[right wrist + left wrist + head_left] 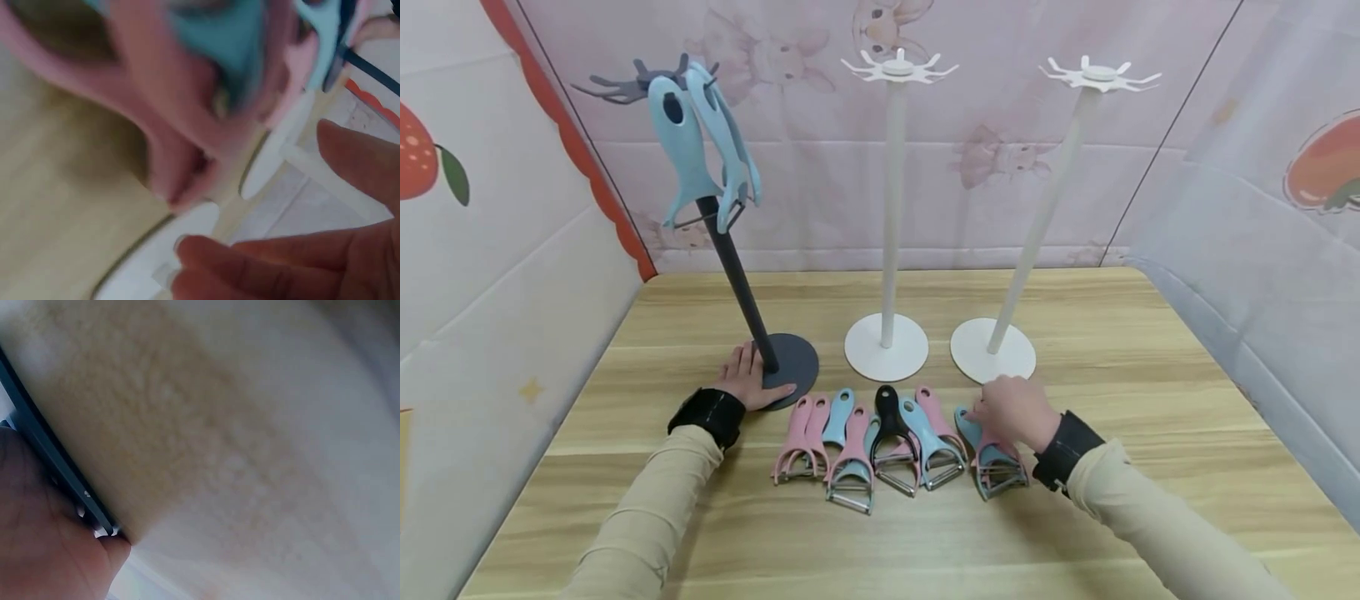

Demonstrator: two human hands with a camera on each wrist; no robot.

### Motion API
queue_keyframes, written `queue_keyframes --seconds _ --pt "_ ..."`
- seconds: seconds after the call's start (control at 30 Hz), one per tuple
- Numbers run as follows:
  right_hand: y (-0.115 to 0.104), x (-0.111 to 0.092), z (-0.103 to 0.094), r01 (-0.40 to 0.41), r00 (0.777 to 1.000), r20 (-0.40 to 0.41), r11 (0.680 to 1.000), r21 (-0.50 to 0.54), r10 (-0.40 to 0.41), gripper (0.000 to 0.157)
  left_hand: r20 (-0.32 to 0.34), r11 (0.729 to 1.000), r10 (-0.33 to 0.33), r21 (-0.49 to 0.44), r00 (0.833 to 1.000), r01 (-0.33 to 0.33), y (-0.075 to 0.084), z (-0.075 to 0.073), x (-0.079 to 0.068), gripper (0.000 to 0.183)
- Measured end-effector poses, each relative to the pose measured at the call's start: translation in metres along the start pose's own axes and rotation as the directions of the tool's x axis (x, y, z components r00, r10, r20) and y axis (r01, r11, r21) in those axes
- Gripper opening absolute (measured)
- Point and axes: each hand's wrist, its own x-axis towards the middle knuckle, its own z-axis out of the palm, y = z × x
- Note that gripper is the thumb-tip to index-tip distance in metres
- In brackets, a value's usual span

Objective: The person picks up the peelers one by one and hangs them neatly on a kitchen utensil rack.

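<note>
My left hand lies with its fingers spread on the dark grey round base of the left stand. The edge of that base cuts past the hand in the left wrist view. At the right end of a row of peelers, my right hand hovers close by a blue peeler and partly hides a pink one. In the right wrist view a gap shows between thumb and fingers, and pink peelers are blurred beyond them. Two light blue peelers hang from the dark stand's hooks.
Several pink and blue peelers, such as a pink one, lie overlapping around a black peeler on the wooden table. Behind them stand a middle white stand and a right white stand. Patterned cloth hangs behind.
</note>
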Motion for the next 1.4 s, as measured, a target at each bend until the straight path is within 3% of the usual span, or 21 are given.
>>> queue_keyframes --seconds 0.13,0.27,0.53,0.73,0.9,1.13,1.3,1.4 --pt "-0.001 -0.003 0.015 -0.008 1.0 0.017 0.999 -0.031 0.009 0.029 0.003 1.0 -0.004 -0.001 1.0 0.004 -0.003 0.001 0.001 0.112" --pt "-0.001 -0.001 0.023 0.017 1.0 -0.011 1.0 0.005 -0.017 0.025 0.009 1.0 -0.006 -0.009 1.0 0.006 -0.004 0.0 0.0 0.113" --pt "-0.002 0.002 0.024 0.049 0.998 -0.044 0.998 0.042 -0.047 0.028 -0.014 1.0 -0.008 -0.007 1.0 0.008 -0.005 0.003 0.003 0.107" --pt "-0.002 0.005 0.014 0.085 0.994 -0.07 0.995 0.058 -0.081 0.034 -0.024 1.0 -0.006 -0.003 1.0 0.006 -0.008 0.004 0.005 0.106" --pt "-0.006 0.009 0.003 0.165 0.972 -0.186 0.98 0.111 -0.142 0.03 -0.016 1.0 -0.01 -0.005 1.0 0.01 -0.007 0.003 0.005 0.107" --pt "-0.017 0.023 -0.004 0.257 0.929 -0.313 0.952 0.168 -0.196 0.007 0.002 1.0 -0.019 -0.009 1.0 0.019 -0.005 0.002 0.005 0.108" --pt "-0.027 0.031 -0.009 0.287 0.919 -0.35 0.916 0.281 -0.181 0.035 0.015 1.0 -0.023 -0.003 1.0 0.023 -0.006 0.005 0.009 0.111" --pt "-0.034 0.035 -0.015 0.302 0.91 -0.38 0.891 0.34 -0.164 0.043 0.019 1.0 -0.022 -0.008 1.0 0.022 -0.005 0.005 0.009 0.113"
